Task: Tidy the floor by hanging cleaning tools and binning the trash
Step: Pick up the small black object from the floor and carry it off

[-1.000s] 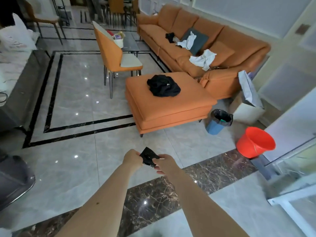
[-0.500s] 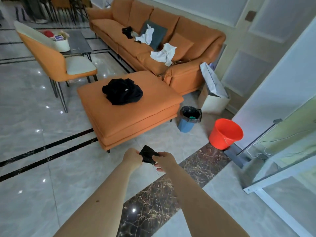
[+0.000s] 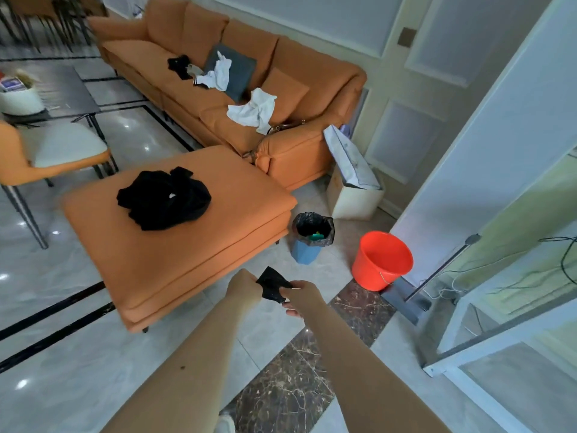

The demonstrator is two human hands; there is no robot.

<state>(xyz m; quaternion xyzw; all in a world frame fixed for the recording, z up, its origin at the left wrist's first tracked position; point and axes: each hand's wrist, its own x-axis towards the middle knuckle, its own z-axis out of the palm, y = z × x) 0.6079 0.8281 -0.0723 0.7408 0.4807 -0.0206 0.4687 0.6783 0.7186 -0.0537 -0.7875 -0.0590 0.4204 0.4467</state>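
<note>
A small crumpled black piece of trash [image 3: 272, 284] is held out in front of me, above the floor. My left hand [image 3: 244, 287] grips its left side and my right hand [image 3: 304, 296] grips its right side. Beyond my hands, a blue trash bin [image 3: 304, 253] lined with a black bag stands on the floor by the ottoman's corner, with something green inside. No cleaning tool shows in view.
An orange ottoman [image 3: 193, 245] with black clothing [image 3: 164, 198] lies to the left. An orange sofa [image 3: 281, 139] with white cloths is behind. A red bucket [image 3: 382, 260], a white box [image 3: 356, 198] and a glass partition frame [image 3: 468, 364] stand on the right.
The view has swung right and moved closer to the bin and bucket. Both hands keep the same hold on the black trash.
</note>
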